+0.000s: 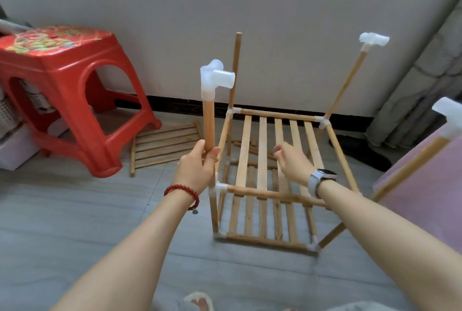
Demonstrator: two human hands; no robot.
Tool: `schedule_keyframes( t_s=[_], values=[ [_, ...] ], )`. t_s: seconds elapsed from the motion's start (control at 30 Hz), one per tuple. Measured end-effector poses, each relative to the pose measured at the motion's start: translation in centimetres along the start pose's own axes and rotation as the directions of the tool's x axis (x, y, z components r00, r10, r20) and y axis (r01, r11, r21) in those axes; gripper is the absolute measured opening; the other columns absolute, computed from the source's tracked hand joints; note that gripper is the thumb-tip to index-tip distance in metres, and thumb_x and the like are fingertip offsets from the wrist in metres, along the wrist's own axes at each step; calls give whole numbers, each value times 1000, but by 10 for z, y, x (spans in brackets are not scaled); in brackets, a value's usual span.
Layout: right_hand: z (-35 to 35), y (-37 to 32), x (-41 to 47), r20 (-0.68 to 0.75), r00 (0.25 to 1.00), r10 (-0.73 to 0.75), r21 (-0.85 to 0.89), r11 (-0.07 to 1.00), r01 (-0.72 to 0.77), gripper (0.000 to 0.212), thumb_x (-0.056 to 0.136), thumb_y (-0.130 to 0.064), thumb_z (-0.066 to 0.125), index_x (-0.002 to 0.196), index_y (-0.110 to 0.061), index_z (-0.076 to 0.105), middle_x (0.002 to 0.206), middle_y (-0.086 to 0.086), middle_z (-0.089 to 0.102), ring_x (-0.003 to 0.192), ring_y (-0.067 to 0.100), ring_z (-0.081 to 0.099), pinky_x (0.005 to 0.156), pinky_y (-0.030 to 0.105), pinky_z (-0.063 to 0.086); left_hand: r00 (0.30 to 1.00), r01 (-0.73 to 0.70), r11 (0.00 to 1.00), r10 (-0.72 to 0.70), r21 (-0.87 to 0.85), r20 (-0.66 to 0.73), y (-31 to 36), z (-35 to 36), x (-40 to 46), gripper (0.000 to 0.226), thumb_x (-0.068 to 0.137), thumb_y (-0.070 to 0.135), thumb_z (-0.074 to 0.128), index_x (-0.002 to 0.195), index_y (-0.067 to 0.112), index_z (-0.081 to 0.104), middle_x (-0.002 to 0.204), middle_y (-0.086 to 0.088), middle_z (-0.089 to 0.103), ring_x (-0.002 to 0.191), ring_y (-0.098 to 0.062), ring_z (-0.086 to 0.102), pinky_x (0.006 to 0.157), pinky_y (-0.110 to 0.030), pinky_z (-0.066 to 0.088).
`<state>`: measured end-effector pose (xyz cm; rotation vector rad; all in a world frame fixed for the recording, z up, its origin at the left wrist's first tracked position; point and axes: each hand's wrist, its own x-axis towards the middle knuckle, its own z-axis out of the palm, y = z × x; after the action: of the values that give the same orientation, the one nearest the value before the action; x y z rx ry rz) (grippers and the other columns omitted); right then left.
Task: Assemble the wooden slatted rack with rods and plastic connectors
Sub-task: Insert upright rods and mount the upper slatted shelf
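Observation:
A two-tier wooden rack (262,153) stands on the floor, its slatted shelves joined by white plastic corner connectors. My left hand (197,165) grips the front left upright rod (208,125), which is topped by a white three-way connector (216,78). My right hand (292,160) hovers over the upper slats with loosely curled fingers, holding nothing. The back left rod (235,65) has a bare top. The back right rod (346,83) carries a white connector (373,40). At the right edge, the front right rod (410,168) carries another connector (447,115).
A spare slatted panel (162,145) lies on the grey floor left of the rack, with loose rods (250,148) behind it. A red plastic stool (67,85) stands at the left. A pink surface (425,185) fills the right. The wall is close behind.

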<state>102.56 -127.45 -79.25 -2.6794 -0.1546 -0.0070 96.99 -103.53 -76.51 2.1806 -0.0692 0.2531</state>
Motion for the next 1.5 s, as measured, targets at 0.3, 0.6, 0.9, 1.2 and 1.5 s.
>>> schedule_keyframes(
  t_s=[0.3,0.6,0.9,1.2,1.5],
  values=[
    [24,-44,-82,434,888,-151,-523,761,385,32,94,-36,49,121,-18,46,111,8,54,105,25,47,78,40,40,864,-184,983,148,27,480,32,-20,-28,12,93,28,52,83,33,47,99,-4,69,96,-16,65,85,-34,53],
    [31,-49,-86,440,836,-328,-592,594,545,25,98,-20,42,121,-12,48,111,10,52,107,27,40,75,40,35,879,-178,978,109,106,464,27,-32,-41,10,93,29,52,88,22,49,96,-6,68,88,-14,64,69,-15,45],
    [13,-22,-65,464,780,-421,-528,576,625,38,100,-22,35,137,-32,39,107,4,49,105,22,38,79,36,32,851,-246,968,189,54,490,42,-11,-57,17,91,30,57,82,38,44,86,6,66,84,-9,63,78,-28,53],
    [-12,24,-70,54,994,-99,-260,959,110,37,98,-18,38,133,-26,48,107,3,52,103,20,41,81,33,38,898,-284,958,250,45,361,75,49,-49,25,92,25,56,116,19,54,98,0,67,84,-13,64,75,-23,48],
    [-18,38,-95,195,981,-14,272,961,-40,32,92,-15,53,124,-19,57,85,-7,60,70,8,54,61,9,41,897,-276,961,262,-12,357,90,91,-26,24,89,24,60,112,19,55,99,2,63,95,-16,60,87,-34,50]
  ],
)
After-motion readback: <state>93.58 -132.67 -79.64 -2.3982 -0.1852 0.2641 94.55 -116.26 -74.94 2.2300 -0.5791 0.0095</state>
